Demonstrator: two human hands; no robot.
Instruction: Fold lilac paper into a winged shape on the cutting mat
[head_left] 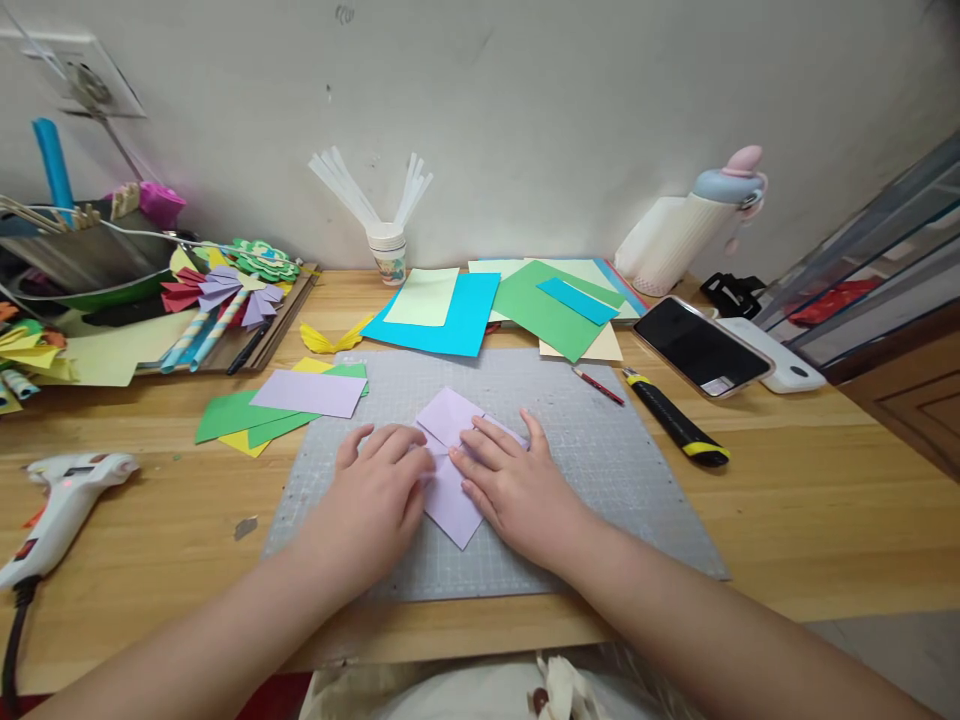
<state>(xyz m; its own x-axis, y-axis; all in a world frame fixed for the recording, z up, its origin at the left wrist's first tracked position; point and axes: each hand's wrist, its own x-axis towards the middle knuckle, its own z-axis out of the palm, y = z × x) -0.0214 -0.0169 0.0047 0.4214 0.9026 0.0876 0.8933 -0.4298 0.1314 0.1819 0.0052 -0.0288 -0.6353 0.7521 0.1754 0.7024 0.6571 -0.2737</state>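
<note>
A piece of lilac paper (452,500) lies in the middle of the grey cutting mat (600,540), with folded flaps and its corners pointing outward. My right hand (517,480) rests flat on its right side, fingers spread across the flaps. At the paper's left edge is my left hand (382,490), its fingers loosely bent and apart, the fingertips slightly blurred; the paper's left corner is hidden behind them. Left of the mat's upper part, a lilac strip (311,392) lies over green strips (225,416) and yellow paper (244,442).
A glue gun (75,490) lies at left. Paper flowers (240,290) stand near a pot (82,260). Behind the mat are a cup of white strips (387,255), blue paper (465,335) and green paper (555,310). At right: a red pencil (598,386), box cutter (675,420), phone (701,345), bottle (690,235).
</note>
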